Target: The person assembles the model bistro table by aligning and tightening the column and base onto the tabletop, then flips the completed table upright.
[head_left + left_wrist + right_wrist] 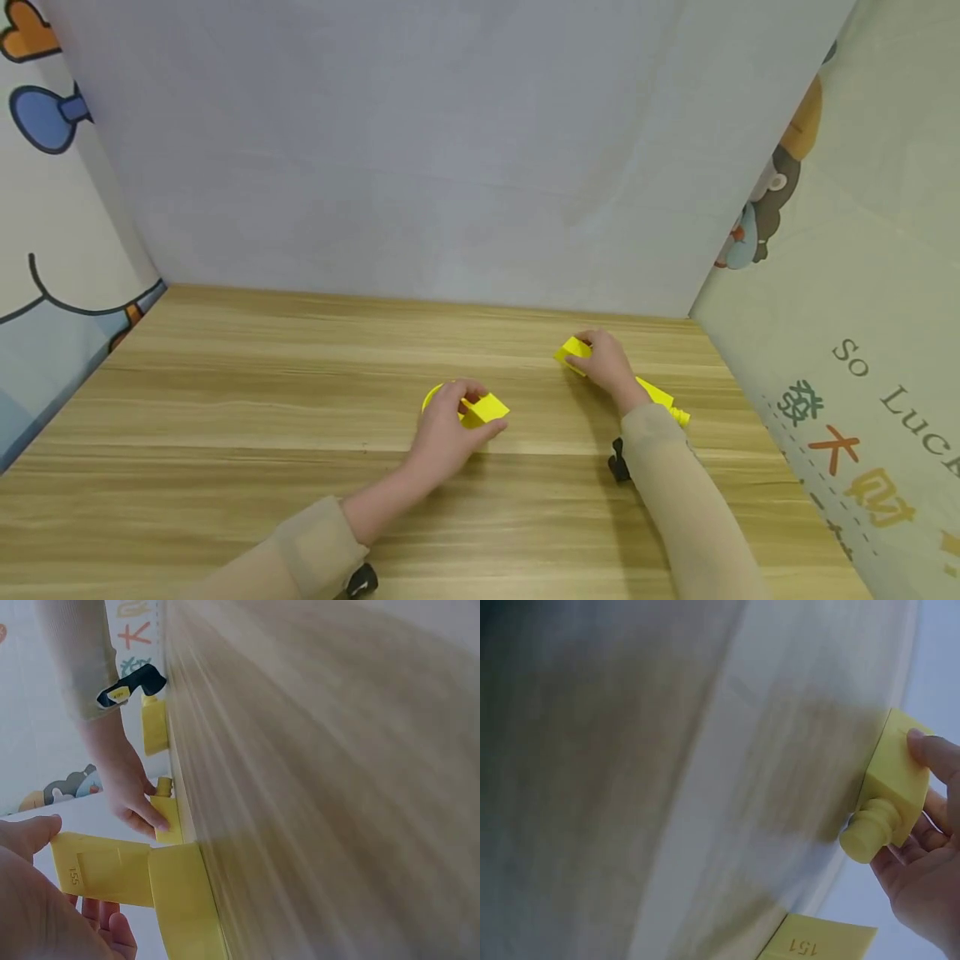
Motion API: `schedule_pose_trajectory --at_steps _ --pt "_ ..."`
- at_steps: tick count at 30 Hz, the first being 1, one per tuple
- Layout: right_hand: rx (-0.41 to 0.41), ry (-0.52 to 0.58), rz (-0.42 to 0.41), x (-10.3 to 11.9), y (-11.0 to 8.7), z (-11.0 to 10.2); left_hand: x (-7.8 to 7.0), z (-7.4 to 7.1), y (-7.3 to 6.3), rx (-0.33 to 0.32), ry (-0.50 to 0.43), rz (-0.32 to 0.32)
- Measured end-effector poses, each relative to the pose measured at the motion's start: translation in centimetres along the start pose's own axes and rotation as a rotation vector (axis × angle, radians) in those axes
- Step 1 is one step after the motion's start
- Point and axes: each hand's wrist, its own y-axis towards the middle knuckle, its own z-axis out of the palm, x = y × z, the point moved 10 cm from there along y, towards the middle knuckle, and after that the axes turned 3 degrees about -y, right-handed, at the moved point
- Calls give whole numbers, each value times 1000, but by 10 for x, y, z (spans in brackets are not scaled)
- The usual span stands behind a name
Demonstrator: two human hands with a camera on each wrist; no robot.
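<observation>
My left hand (448,423) pinches a yellow plastic piece (109,870), a rectangular block marked 155, between thumb and fingers. A thick round yellow section (189,904) joins its end and sits against the wooden table. Farther right, my right hand (606,367) grips a yellow block (894,769) low at the tabletop, the thumb on one face and fingers behind. A ridged round knob (868,831) sticks out of that block's end. Partly hidden by the right forearm, another yellow block (654,392) marked 151 lies on the table, also with a ridged end.
The wood-grain table (262,400) runs back to a plain pale cloth wall (420,150). Printed cloth panels stand at the left (82,225) and right (847,275) sides. A black wrist strap mount (618,461) shows beside the right sleeve.
</observation>
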Motion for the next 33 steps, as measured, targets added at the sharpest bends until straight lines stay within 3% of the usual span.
schedule_pose_trajectory --at_steps 9,18,23,33 --pt "-7 37 54 -3 -4 -5 -6 -3 2 18 24 33" --pt "2 111 74 11 -15 -22 -2 -5 6 90 55 33" --pt "-24 101 49 23 -20 -35 3 -10 10 114 89 31" --pt "-91 163 -34 46 -26 -54 6 -19 19 202 107 108"
